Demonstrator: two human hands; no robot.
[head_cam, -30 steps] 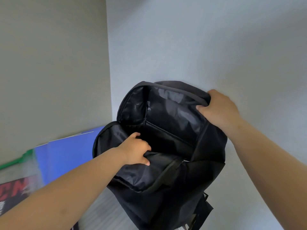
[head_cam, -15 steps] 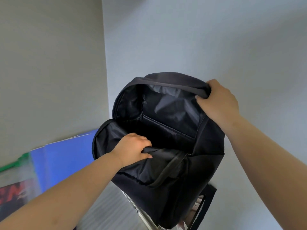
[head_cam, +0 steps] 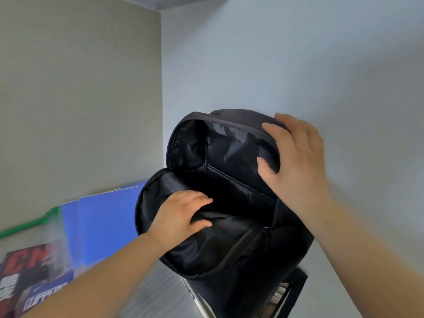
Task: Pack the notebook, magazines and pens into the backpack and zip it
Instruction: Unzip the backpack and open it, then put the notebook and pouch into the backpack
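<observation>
The black backpack (head_cam: 229,255) stands unzipped against the pale wall, its dark inside empty as far as I can see. My left hand (head_cam: 181,214) is at the front flap and pinches the flap's edge between thumb and fingers. My right hand (head_cam: 296,161) lies on the top rim with its fingers spread and straight, thumb against the lining. A blue notebook (head_cam: 107,221) lies to the left of the bag. A magazine (head_cam: 29,271) with red letters lies at the lower left. No pens are visible.
Two walls meet in a corner behind the bag. A green strip (head_cam: 27,226) and a clear plastic sheet (head_cam: 52,230) lie by the notebook. Under the bag's lower right, a printed cover (head_cam: 280,294) shows through a black strap.
My right hand has straightened its fingers and loosened its grip on the top rim. My left hand's fingers have stretched out over the flap. The view has shifted slightly.
</observation>
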